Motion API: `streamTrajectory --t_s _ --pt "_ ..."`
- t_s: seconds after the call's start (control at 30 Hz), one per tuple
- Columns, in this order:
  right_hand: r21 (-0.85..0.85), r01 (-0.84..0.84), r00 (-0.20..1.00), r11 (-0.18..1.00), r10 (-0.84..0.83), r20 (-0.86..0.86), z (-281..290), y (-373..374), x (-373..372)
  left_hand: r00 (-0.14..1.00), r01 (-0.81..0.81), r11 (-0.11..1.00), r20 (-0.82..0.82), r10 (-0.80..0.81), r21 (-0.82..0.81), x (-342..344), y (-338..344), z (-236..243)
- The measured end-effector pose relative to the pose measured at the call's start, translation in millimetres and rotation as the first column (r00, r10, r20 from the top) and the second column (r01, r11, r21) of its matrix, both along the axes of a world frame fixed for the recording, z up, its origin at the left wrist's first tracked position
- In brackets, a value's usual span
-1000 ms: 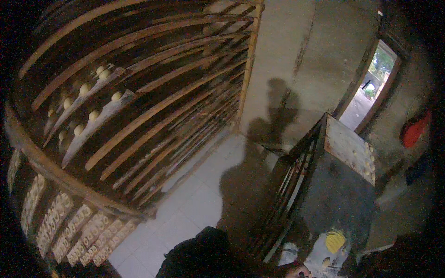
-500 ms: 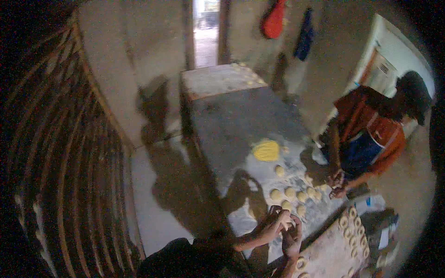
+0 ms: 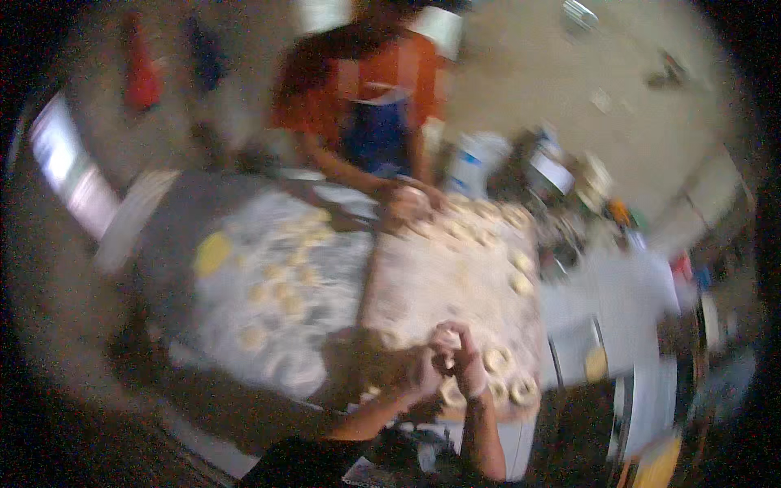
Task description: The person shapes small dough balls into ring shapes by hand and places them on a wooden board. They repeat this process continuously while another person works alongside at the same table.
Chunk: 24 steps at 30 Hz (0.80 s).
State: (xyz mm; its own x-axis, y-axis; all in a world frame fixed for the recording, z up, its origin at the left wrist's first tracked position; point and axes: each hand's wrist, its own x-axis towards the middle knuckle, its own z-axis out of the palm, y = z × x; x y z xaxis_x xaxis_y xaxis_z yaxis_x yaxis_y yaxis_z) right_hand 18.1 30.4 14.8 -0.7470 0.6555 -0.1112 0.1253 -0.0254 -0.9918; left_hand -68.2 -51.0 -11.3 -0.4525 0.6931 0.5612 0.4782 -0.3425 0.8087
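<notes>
My left hand (image 3: 425,372) and my right hand (image 3: 469,370) are raised close together over the near part of a floured board (image 3: 443,285). Their fingers curl around a small pale piece of dough (image 3: 447,336), mostly hidden and smeared by motion. Right beside my right hand lie several dough rings (image 3: 506,361) on the board. To the left, several round dough pieces (image 3: 281,291) and a flat yellow sheet of dough (image 3: 213,254) rest on the floured dark table (image 3: 175,236).
Across the board stands a person (image 3: 358,81) in an orange shirt and blue apron, their hands (image 3: 411,202) over its far edge. More dough rings (image 3: 521,285) line the far and right sides. A white and blue bag (image 3: 476,163) and assorted clutter stand beyond the board.
My view has swung to the right. My hands have moved from above the dark table to above the board, still together around the dough. The other person's hands are now over the board.
</notes>
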Motion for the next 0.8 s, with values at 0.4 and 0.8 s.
streamTrajectory --t_s 0.4,0.8 --pt "0.229 0.291 0.957 0.929 -0.285 -0.059 9.8 51.5 131.8 0.971 0.188 0.873 -0.048 -0.234 -0.45 98.6 87.0 51.4" --pt "-0.295 0.475 0.834 0.829 -0.531 -0.149 -30.0 118.4 159.2 0.932 0.362 0.81 0.19 -0.308 -0.461 117.0 159.7 40.3"
